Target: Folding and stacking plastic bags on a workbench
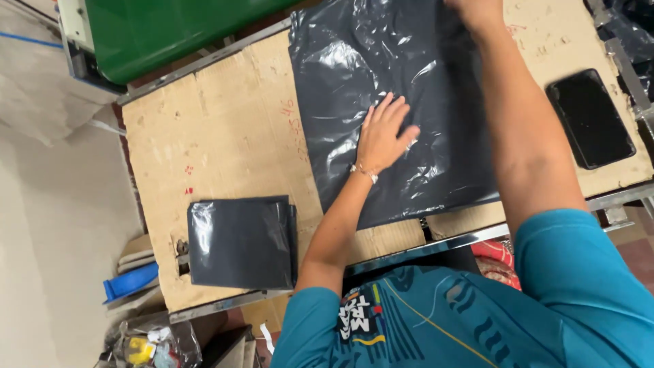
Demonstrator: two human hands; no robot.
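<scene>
At top edge, right hand point(477, 10) cut off, fingers hidden

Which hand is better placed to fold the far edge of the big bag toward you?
Right hand: it already reaches the far edge of the big bag. The left hand lies flat mid-sheet, likely better kept pinning it.

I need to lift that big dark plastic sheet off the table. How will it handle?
The dark plastic sheet looks thin and wrinkled, so probably floppy and light. Its glossy surface suggests it may slide on the cardboard tabletop.

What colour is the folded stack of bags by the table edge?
Dark grey, glossy folded stack, seen in the head view.
</scene>
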